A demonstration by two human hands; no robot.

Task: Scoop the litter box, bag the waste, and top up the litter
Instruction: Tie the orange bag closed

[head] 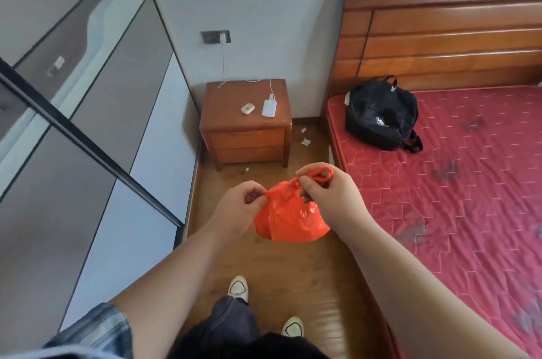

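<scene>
Plaid-sleeved left hand [237, 207] and right hand [333, 194] pinch crinkly orange bag [290, 222].

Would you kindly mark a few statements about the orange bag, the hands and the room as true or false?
1. The left hand and right hand both pinch the orange bag at its top. True.
2. The orange bag rests on the floor. False: it hangs in the air between the hands.
3. A black backpack lies on the red mattress. True.
4. A red cup stands on the nightstand. False: it bears a white device and a small white case.
</scene>
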